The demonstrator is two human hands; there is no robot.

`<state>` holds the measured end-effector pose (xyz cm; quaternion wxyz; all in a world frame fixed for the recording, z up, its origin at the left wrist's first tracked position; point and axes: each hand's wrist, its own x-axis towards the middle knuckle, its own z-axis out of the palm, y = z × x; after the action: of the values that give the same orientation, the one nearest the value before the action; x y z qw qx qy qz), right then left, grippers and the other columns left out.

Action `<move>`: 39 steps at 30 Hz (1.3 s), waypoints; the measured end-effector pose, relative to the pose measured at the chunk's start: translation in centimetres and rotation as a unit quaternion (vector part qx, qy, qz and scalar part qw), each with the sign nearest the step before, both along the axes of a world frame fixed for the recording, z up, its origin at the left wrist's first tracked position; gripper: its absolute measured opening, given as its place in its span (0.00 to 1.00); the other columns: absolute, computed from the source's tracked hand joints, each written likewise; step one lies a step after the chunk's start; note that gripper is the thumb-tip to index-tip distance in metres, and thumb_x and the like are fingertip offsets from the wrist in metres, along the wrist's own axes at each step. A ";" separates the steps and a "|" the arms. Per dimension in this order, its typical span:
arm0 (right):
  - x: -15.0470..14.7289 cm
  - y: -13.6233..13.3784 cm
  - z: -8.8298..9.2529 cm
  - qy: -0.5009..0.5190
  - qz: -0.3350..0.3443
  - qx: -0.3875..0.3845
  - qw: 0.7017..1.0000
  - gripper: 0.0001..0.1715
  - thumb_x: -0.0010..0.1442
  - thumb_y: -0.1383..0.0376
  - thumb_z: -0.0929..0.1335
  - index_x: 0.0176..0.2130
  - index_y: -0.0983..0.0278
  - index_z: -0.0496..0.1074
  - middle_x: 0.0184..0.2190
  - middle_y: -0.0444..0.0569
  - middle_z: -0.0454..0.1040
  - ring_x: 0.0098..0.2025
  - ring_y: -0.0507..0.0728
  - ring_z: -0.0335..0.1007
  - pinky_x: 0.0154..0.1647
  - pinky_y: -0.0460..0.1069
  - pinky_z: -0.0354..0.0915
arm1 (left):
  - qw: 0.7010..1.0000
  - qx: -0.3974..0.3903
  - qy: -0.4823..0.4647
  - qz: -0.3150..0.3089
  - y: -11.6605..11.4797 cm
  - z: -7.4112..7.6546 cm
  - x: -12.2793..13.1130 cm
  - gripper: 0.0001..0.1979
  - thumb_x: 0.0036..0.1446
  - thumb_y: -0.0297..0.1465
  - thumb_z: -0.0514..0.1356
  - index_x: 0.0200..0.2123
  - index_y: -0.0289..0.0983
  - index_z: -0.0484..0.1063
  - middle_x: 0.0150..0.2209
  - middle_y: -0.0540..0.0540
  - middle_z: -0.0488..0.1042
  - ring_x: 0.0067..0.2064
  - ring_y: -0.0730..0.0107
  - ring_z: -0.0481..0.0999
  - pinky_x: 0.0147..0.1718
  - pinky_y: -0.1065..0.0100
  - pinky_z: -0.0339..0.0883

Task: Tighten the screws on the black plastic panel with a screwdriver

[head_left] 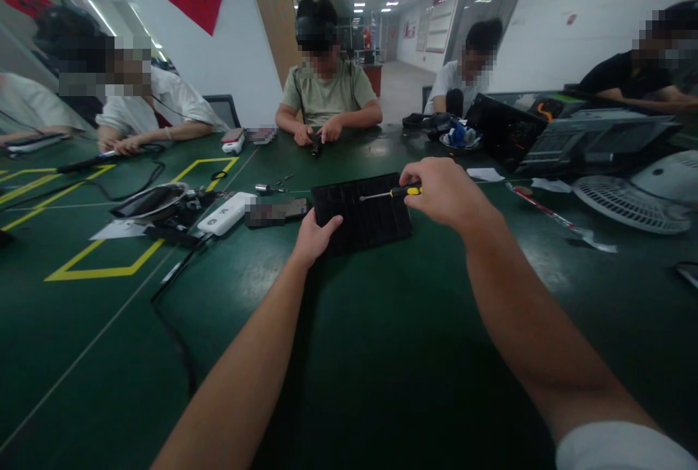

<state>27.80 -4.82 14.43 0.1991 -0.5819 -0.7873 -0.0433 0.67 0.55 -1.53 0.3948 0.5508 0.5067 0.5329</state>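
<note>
Head view: work on the black panel [371,224] looks under way, probably mid-step. Tool is out and brought over the part; the panel seems to be in one piece, nothing visibly lifted off it. What's finished is hard to judge: any screws or clips on that dark, ribbed face are too small to make out. A few small loose bits [283,180] and a metal cylinder [262,188] lie on the green table [436,383] beyond the panel's left side; can't say whether they came out of it. Whatever fastening the tool is meant for likely remains to be dealt with.

Left hand [318,235]: thumb on top of the panel near its left edge, fingers mostly out of sight below, so it's pinching the near-left part. Right hand [439,190]: fingers curled around the yellow-and-black handle of a screwdriver [408,190], held by the panel's far-right corner. Shaft points left across the panel; tip is over the middle, but touching or just above, can't tell.

Panel position: between the two hands, directly ahead of the wearer, right of the left hand and left of the right hand. Whether it's flat on the table or slightly raised isn't clear. Dark phone [278,213] just beside it on the left, white power bank [226,214] past that.
</note>
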 end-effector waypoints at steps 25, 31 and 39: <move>-0.5 0.1 0.3 -0.039 -0.094 -0.144 0.984 0.25 0.70 0.54 0.63 0.43 0.67 0.83 0.42 0.66 0.82 0.45 0.70 0.79 0.43 0.61 0.70 | 1.000 -0.004 0.011 0.001 0.0 0.2 0.1 0.25 0.52 0.37 0.72 0.52 0.37 0.75 0.51 0.39 0.83 0.54 0.50 0.82 0.58 0.47 0.73; -0.3 0.5 -0.2 -0.038 -0.063 -0.183 0.980 0.24 0.72 0.54 0.60 0.46 0.64 0.80 0.45 0.64 0.81 0.46 0.68 0.78 0.43 0.59 0.69 | 1.000 0.005 0.019 0.004 0.0 0.1 -0.1 0.26 0.51 0.38 0.73 0.52 0.37 0.75 0.51 0.39 0.83 0.54 0.50 0.82 0.59 0.47 0.72; 0.7 0.1 0.2 -0.022 -0.070 -0.118 0.990 0.13 0.59 0.56 0.73 0.42 0.59 0.76 0.36 0.52 0.79 0.38 0.63 0.74 0.34 0.54 0.62 | 1.000 -0.001 0.021 0.008 -0.2 0.3 0.1 0.27 0.50 0.40 0.73 0.51 0.36 0.75 0.51 0.39 0.83 0.53 0.50 0.82 0.58 0.48 0.72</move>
<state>28.52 -4.75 14.66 0.1086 -0.6540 -0.7483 0.0234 0.73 0.33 -1.18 0.3799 0.5574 0.5197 0.5243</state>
